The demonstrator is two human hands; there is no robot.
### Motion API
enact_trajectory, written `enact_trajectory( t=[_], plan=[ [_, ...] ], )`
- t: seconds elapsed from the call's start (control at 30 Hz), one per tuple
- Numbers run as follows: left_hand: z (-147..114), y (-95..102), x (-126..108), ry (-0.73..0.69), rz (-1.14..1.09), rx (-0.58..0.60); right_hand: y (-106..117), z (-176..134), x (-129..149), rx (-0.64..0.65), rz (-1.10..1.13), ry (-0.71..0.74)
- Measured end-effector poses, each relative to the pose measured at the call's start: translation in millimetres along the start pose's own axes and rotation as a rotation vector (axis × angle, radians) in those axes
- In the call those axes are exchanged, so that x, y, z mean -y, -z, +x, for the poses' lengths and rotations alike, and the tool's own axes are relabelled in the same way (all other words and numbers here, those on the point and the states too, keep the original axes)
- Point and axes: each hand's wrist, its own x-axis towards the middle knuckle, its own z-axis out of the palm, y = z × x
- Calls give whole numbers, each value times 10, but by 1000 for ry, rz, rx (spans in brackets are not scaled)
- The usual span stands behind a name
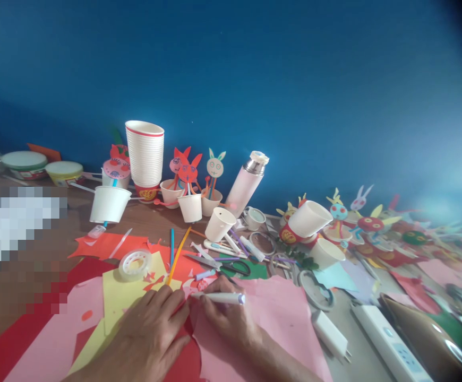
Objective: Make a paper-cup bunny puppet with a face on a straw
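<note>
White marker [227,298]: pinched in my right fingers [212,314], lying nearly flat — a steeper hold should give a cleaner line.
Left fingers [166,298]: bent, close together over the layered paper [185,355]; whether they pinch anything, I cannot tell.
Pink cutout [199,285]: just beyond the marker, toward the counter's [143,217] back edge — best pinned flat before any stroke.

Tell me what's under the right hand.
Pink paper shows on both sides of the right hand, which holds a white pen; whatever lies directly beneath is covered.
</note>
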Motion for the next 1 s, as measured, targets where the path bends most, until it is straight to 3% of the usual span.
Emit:
enact_trajectory(
  t=[0.37, 1.0],
  plan=[
    [10, -11, 9, -44, 18, -61, 7, 1, 2, 23, -31, -8],
    [32, 39, -21, -36, -15, -62, 31, 8, 58, 19, -64, -33]
  ],
)
